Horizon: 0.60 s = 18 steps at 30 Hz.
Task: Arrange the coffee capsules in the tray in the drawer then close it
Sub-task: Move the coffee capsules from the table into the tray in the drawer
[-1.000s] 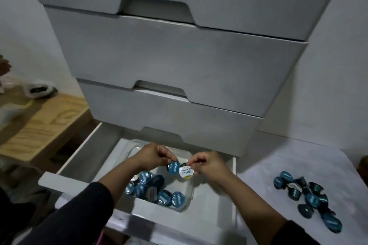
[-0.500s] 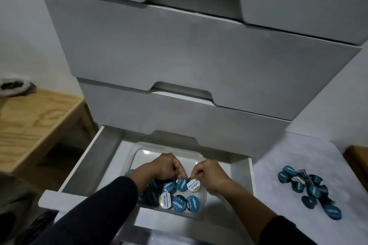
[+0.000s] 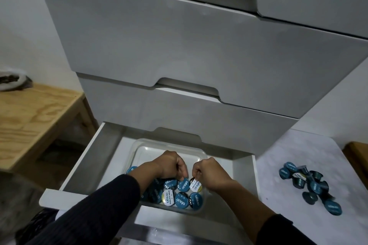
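Both hands reach into the open bottom drawer (image 3: 79,167), over a clear plastic tray (image 3: 201,154). The left hand (image 3: 171,165) has its fingers curled and pinches the edge of a blue-lidded coffee capsule (image 3: 183,184). Just beside it, the right hand (image 3: 211,173) pinches a white-lidded capsule (image 3: 196,186); whether either capsule already rests on the tray floor is hard to tell. Below the fingertips, toward the person, more capsules (image 3: 180,200) sit lid-up in rows at the tray's near end. Well out past the right hand, a loose pile of capsules (image 3: 310,184) lies on a white surface (image 3: 288,153). Beyond the left forearm stands a wooden table (image 3: 33,117).
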{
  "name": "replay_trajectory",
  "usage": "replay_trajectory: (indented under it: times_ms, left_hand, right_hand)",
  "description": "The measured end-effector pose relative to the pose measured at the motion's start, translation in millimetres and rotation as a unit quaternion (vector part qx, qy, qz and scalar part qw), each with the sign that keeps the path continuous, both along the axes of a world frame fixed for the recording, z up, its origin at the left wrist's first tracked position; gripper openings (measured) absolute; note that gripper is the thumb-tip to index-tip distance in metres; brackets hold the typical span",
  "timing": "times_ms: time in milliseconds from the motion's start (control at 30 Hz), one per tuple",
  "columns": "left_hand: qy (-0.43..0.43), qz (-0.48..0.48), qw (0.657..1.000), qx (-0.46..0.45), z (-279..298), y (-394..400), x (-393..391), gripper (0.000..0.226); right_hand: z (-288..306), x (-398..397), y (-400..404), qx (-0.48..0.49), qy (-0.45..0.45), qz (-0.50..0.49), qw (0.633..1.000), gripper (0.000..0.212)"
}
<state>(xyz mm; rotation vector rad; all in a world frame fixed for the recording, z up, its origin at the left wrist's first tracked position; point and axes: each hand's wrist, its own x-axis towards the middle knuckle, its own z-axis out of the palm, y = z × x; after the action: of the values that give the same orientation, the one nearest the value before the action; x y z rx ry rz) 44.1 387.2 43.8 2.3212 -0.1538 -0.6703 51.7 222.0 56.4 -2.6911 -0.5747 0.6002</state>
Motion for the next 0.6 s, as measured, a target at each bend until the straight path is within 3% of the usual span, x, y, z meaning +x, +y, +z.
replay_trajectory:
  times_ms: [167,400,500,600]
  left_hand:
    - [-0.05,-0.011,0.998,0.045,7.8,-4.4,-3.9,0.013]
    - [-0.096,0.067,0.976,0.186,26.4,-27.7,-26.6,0.035]
    - [-0.134,0.126,0.964,0.191,30.5,-41.1,-48.4,0.036]
    - [-0.16,0.167,0.955,0.187,34.0,-57.2,-66.6,0.041]
  right_hand:
    - [-3.0,-5.8,-0.6,0.002,-0.018,-0.012,1.0,0.015]
    - [2.2,-24.6,-3.4,-0.008,-0.121,0.004,0.993,0.037]
    - [6.1,-37.8,-6.1,-0.003,-0.201,-0.013,0.98,0.037]
    - [14.9,-46.7,-14.9,-0.012,-0.176,-0.039,0.984,0.046]
